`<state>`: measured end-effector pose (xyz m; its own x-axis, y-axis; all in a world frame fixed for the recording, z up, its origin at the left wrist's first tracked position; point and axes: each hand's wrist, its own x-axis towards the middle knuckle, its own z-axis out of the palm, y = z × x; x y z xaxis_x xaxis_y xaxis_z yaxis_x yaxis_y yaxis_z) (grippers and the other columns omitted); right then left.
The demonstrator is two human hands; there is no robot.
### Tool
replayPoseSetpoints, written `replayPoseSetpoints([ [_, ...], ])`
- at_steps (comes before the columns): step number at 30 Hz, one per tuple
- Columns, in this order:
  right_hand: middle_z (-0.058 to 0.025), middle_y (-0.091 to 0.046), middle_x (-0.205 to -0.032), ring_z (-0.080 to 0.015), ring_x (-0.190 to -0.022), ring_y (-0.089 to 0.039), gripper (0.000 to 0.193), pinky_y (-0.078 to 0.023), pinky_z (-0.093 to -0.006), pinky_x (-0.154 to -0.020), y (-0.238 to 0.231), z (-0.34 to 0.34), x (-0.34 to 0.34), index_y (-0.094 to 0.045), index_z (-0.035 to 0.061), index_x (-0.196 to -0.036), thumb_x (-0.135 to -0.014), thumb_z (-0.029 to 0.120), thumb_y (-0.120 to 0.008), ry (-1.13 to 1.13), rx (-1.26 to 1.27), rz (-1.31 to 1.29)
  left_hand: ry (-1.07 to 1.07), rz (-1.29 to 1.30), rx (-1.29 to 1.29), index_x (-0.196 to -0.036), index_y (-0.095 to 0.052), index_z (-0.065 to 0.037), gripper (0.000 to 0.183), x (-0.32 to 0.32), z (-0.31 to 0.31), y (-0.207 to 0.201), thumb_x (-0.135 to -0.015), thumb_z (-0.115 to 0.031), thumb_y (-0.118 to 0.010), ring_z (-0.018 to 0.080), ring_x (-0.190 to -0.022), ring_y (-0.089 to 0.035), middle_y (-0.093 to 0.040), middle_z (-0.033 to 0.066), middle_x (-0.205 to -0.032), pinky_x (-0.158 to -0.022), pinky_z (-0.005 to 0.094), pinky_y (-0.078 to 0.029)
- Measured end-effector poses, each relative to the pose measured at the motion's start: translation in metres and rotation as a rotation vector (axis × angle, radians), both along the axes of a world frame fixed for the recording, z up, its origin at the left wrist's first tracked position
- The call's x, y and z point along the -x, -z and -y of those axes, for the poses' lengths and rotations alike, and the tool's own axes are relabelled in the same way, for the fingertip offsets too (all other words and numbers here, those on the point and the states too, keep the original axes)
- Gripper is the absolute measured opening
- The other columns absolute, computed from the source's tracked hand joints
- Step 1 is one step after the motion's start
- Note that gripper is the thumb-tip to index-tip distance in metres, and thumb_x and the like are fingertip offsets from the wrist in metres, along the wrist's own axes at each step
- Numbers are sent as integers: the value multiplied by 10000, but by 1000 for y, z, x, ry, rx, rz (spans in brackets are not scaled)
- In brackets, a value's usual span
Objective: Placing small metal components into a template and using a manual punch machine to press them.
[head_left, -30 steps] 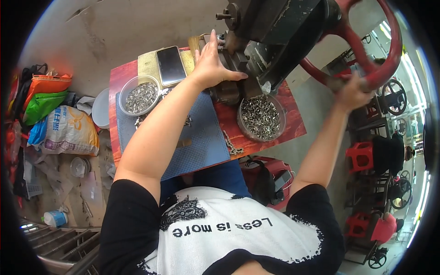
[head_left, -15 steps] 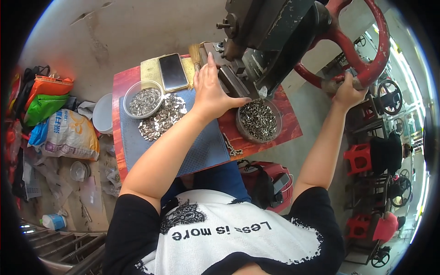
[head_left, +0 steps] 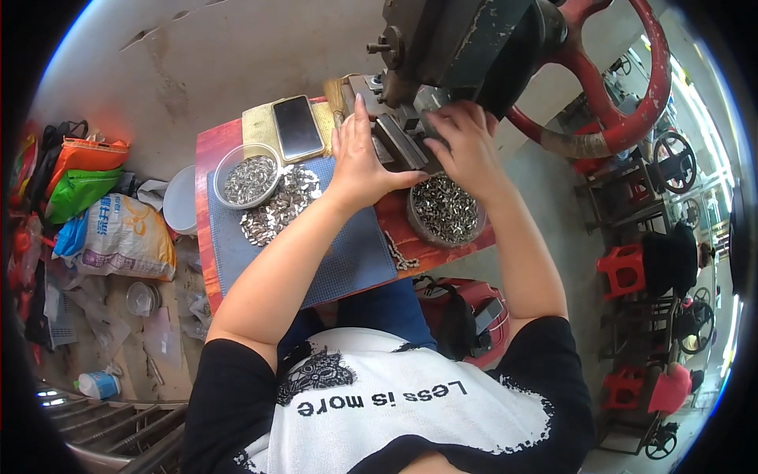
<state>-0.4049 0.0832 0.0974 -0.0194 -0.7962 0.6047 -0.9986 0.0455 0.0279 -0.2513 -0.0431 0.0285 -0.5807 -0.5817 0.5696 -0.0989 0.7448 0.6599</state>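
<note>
My left hand (head_left: 357,164) is beside the lower tooling (head_left: 401,142) of a dark hand press (head_left: 466,47). Its fingers are stretched upward, and the thumb points right, well apart from them. My right hand (head_left: 472,154) reaches in at the tooling's right side with curved fingers, thumb and forefinger apart. Nothing shows in its grasp, though the fingertips are partly hidden against the press. Just below both hands stands a clear round tub (head_left: 446,209) of small metal pieces. The press's red handwheel (head_left: 655,87) is untouched at the right.
Left on the table, a blue mat (head_left: 339,253) bears a pile of metal pieces (head_left: 276,217) and a second clear tub (head_left: 217,186). A phone (head_left: 298,126) lies on a yellow cloth, near a brush (head_left: 335,96). Bags (head_left: 118,237) stand at far left; red stools (head_left: 621,270) at right.
My right hand has let go of the red handwheel and moved left to the press tooling. The wheel has turned a little. My left hand has hardly moved.
</note>
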Motion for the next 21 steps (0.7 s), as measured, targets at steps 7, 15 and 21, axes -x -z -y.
replayPoseSetpoints([
  [7,-81,-662,-996,-265,-1096,-567,232,-376,-454,-964,4,11,6,-739,79,-1007,-808,196,-718,-79,-91,51,23,18,-50,-1531,-78,104,1468,1,-3,-5,-512,-513,-934,389,-1357,-363,-428,229,-1397,-1176,498,-171],
  [15,-120,-717,-873,-138,-832,-658,302,-497,-309,-747,15,-47,-9,-695,-6,-1085,-982,268,-624,-80,-114,1017,136,-116,246,-1556,-123,21,1410,-1,-51,-37,-479,-341,-956,380,-1395,-362,-458,190,-1403,-1174,617,-123],
  [21,-153,-689,-856,-243,-752,-649,299,-494,-369,-704,31,-81,-13,-675,-19,-998,-925,270,-684,334,-200,840,161,48,273,-1557,-140,9,1394,-18,-73,-37,-478,-332,-955,380,-1440,-310,-442,178,-1440,-1181,638,-84],
])
